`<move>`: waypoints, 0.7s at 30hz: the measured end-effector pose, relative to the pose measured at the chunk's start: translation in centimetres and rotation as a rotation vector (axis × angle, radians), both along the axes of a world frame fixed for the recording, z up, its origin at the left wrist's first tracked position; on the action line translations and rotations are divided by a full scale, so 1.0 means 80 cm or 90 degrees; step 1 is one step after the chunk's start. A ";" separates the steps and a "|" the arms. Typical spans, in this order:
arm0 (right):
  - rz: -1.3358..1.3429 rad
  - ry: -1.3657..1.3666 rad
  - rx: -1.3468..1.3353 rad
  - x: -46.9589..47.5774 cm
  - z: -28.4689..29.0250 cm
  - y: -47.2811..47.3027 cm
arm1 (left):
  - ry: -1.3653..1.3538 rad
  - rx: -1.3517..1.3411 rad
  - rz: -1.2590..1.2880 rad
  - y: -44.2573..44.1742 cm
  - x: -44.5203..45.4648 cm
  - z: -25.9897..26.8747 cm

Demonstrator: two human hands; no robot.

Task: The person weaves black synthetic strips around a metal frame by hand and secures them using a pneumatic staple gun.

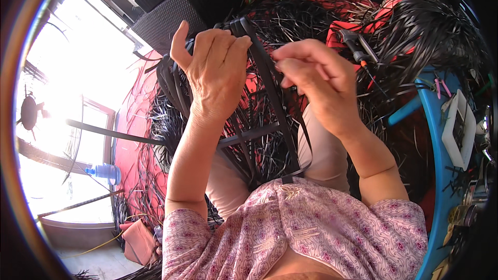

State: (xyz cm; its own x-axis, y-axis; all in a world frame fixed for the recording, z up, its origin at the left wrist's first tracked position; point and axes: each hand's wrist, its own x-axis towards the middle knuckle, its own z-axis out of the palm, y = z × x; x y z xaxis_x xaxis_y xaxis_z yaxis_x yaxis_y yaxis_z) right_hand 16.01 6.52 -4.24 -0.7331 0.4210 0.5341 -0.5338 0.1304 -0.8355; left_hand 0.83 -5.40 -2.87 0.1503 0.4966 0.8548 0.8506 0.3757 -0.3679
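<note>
Before me, a dark metal frame [269,95] stands between my knees, with black flat plastic strips wound over its upper end and left side. My left hand [216,66] lies over the top of the frame, back of the hand towards me. One finger sticks up at its left edge; the others bend away, so their tips are hidden. Just right of the frame is my right hand [319,76], raised, slightly blurred, with fingers bent and thumb close to them. Whether a strip is between these fingers is unclear. A thin black strip [309,144] loops down below it.
Loose black strips [435,31] heap at the right and cover much of the red floor. A corded power tool [354,44] lies there. On my right, a blue plastic table [437,124] holds a white tray [447,136]. A woven black furniture piece [171,19] stands ahead.
</note>
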 end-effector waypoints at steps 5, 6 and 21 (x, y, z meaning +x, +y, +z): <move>-0.004 -0.087 0.124 -0.055 -0.010 0.008 | -0.039 0.050 0.004 -0.002 -0.003 -0.011; 0.022 -0.127 0.121 -0.062 -0.011 0.012 | -0.040 0.055 0.007 -0.003 -0.005 -0.008; 0.276 -0.356 -0.331 -0.118 0.029 0.014 | -0.034 -0.017 0.038 -0.011 0.001 0.006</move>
